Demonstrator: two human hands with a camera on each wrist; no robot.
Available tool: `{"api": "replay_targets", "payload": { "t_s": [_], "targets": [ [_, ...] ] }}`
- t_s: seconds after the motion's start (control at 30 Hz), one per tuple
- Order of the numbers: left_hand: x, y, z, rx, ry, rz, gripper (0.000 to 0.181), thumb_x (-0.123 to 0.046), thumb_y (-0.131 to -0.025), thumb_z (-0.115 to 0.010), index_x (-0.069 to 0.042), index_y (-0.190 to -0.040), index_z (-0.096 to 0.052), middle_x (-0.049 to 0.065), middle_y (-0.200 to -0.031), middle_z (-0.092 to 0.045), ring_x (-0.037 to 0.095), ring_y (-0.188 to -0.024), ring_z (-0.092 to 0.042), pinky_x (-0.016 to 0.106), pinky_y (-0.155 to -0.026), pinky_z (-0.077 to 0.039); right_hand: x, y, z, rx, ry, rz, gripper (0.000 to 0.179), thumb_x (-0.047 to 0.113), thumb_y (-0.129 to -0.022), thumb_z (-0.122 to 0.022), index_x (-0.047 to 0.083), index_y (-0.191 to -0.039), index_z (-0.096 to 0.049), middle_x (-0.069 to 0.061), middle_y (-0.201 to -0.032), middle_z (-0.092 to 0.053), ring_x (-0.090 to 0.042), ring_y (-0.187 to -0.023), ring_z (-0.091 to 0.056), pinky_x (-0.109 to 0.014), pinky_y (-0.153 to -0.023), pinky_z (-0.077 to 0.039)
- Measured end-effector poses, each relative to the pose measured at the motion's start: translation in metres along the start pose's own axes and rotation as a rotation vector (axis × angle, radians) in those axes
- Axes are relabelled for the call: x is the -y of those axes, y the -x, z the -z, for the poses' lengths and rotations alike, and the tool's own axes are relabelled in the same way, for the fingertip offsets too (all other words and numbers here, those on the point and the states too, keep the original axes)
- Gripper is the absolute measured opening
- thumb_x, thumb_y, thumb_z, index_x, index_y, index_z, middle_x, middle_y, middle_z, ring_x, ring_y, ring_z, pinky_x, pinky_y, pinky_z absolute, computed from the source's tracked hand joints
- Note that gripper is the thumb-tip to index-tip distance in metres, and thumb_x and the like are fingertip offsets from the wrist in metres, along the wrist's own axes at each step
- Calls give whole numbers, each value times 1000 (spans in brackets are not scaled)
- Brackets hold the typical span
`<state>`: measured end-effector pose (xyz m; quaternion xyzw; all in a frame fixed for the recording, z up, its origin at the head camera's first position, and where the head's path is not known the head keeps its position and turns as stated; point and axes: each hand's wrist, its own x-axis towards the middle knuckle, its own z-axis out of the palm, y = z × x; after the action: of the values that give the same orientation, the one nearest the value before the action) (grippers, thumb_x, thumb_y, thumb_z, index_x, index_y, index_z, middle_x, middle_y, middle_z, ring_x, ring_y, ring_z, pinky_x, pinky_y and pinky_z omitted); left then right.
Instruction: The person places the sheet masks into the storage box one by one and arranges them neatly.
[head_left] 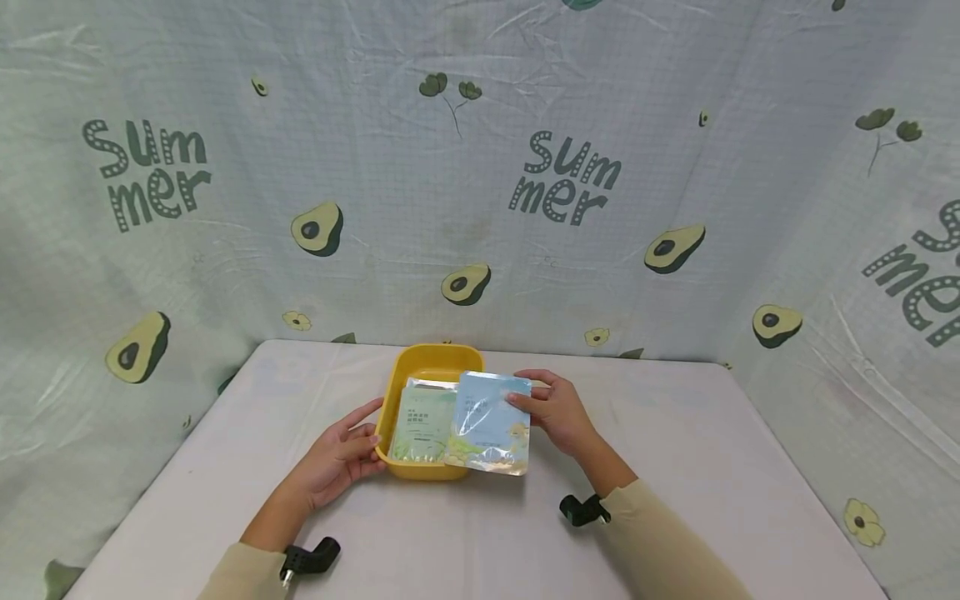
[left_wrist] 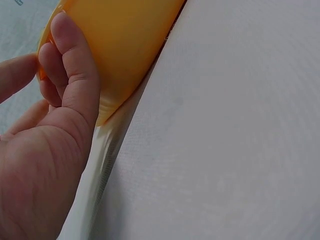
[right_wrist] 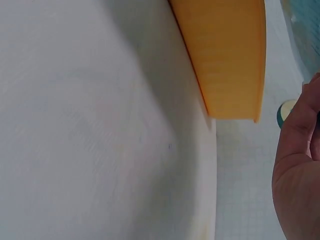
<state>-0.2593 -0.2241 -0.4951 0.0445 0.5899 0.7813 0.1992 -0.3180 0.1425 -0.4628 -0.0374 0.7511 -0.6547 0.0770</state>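
A yellow plastic basket stands on the table. My left hand grips its left rim, thumb and fingers on either side of the wall; the left wrist view shows those fingers at the edge. Inside lies a pale green sachet with printed lettering, and a shiny edge shows behind it. Over the basket's right side, my right hand pinches a light blue sachet by its upper right edge. The blue sachet covers part of the green one. In the right wrist view only its corner shows.
A white cloth covers the table. Behind it and at both sides hangs a pale curtain printed with avocados and lettering. A small black camera device sits at the left wrist, another device at the right.
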Motion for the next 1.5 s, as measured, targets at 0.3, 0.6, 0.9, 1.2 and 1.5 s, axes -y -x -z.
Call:
{"api": "replay_targets", "payload": {
  "t_s": [0.3, 0.6, 0.9, 1.2, 1.5],
  "targets": [
    [0, 0, 1, -7, 2, 7, 76, -4, -103, -56, -20, -165, -16, 1, -111, -55, 11, -83, -61, 30, -86, -62, 7, -12, -25, 9, 6, 16, 51, 25, -87, -82, 15, -134, -63, -10, -117, -75, -23, -91, -76, -34, -81, -63],
    [0, 1, 0, 22, 7, -7, 76, -3, -103, -55, -18, -166, -14, 1, -112, -55, 10, -83, -61, 30, -86, -62, 13, -24, -43, 48, 29, 11, 56, 26, -88, -81, 12, -138, -62, -13, -118, -75, -22, -93, -76, -35, -82, -63],
    [0, 1, 0, 18, 15, -2, 77, -4, -103, -55, -18, -166, -13, 1, -111, -54, 10, -82, -61, 30, -86, -62, 17, -35, -57, 24, 74, 3, 54, 27, -87, -82, 17, -137, -64, -11, -118, -75, -21, -92, -76, -34, -83, -63],
    [0, 0, 0, 24, 26, -2, 76, -3, -103, -55, -18, -166, -13, 1, -110, -54, 10, -82, -61, 30, -85, -62, 20, -41, -70, 45, 113, 53, 46, 22, -88, -80, 16, -132, -67, -10, -105, -75, -20, -81, -72, -32, -77, -64],
    [2, 0, 2, 44, 33, -12, 76, -4, -104, -55, -17, -166, -12, 0, -108, -55, 11, -82, -62, 30, -85, -62, 22, -43, -76, 40, 264, 71, 44, 22, -86, -83, 16, -127, -70, -6, -90, -70, -19, -75, -69, -29, -73, -63]
  ]
}}
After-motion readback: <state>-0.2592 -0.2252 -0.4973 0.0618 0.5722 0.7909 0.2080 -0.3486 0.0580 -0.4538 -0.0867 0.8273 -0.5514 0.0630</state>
